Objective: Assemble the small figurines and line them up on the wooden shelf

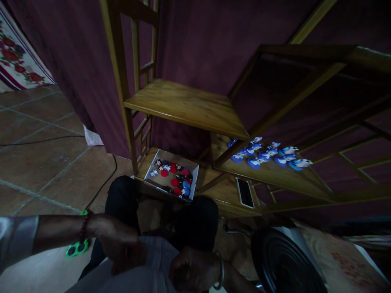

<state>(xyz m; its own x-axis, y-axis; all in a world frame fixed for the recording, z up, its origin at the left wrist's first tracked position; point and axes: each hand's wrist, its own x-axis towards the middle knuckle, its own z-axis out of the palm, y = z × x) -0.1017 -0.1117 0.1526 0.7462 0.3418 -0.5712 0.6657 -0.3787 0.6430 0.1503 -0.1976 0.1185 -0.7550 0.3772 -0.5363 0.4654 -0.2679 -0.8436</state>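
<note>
We see a wooden shelf unit (189, 106) at frame centre, its low board bearing an open box (171, 178) of small figures and a phone (244, 192), with blue figures (269, 154) on the right-hand board.

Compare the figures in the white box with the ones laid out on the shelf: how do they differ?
The figures in the white box lie jumbled in mixed colours, red, blue and dark; the figures on the shelf are nearly all blue and white. The box figures sit heaped inside the white box on the lowest board; the shelf figures are spread in rows on a bare, higher board. Both groups are small and flat-looking, and neither hand touches them.
</note>
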